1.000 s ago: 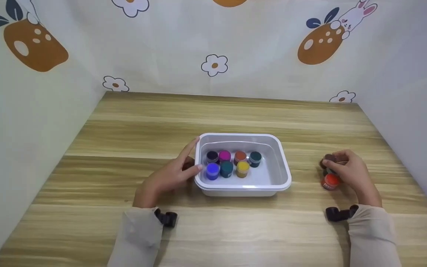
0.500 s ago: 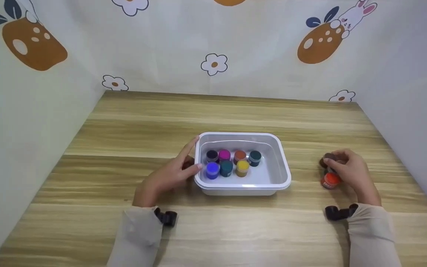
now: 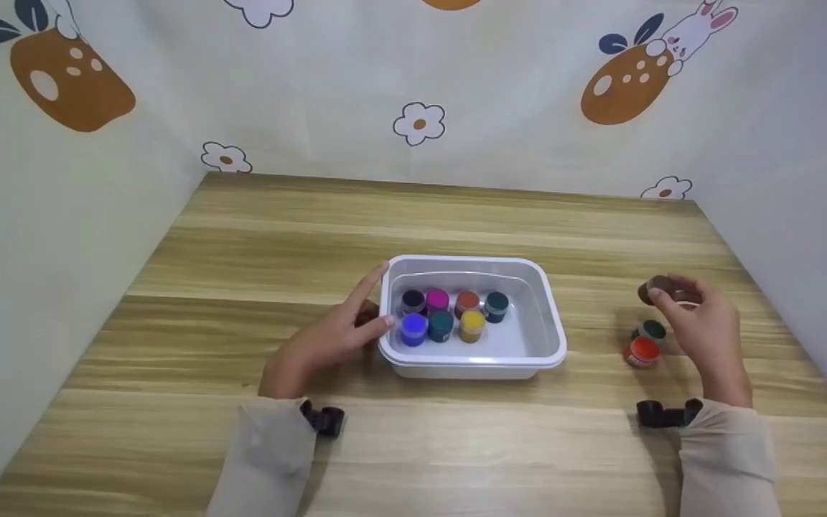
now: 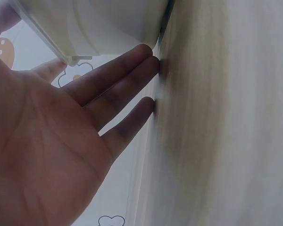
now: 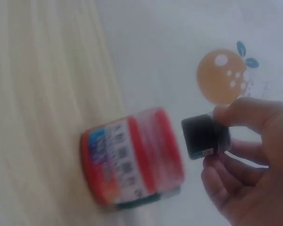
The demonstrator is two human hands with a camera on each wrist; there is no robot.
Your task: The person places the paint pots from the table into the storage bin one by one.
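Note:
In the head view my left hand (image 3: 331,341) rests against the left side of a white plastic tub (image 3: 472,363), its index finger and thumb touching the rim. The left wrist view shows the other fingers (image 4: 118,92) extended, their tips by the table. My right hand (image 3: 704,330) pinches a dark brown paint jar (image 3: 656,289) between thumb and fingers, raised off the table. Below it stand a dark green paint jar (image 3: 650,331) and a red paint jar (image 3: 642,352). The right wrist view has the held jar tilted sideways past the red jar's label.
Inside the tub several paint jars stand in two rows, among them a blue one (image 3: 413,329), a yellow one (image 3: 472,325) and a magenta one (image 3: 437,299). The wooden table (image 3: 298,237) meets a patterned cloth wall (image 3: 327,93) at the back and sides.
My right hand has lifted the brown jar up and slightly right, away from the green and red jars, uncovering the green one. The left hand and tub stay put.

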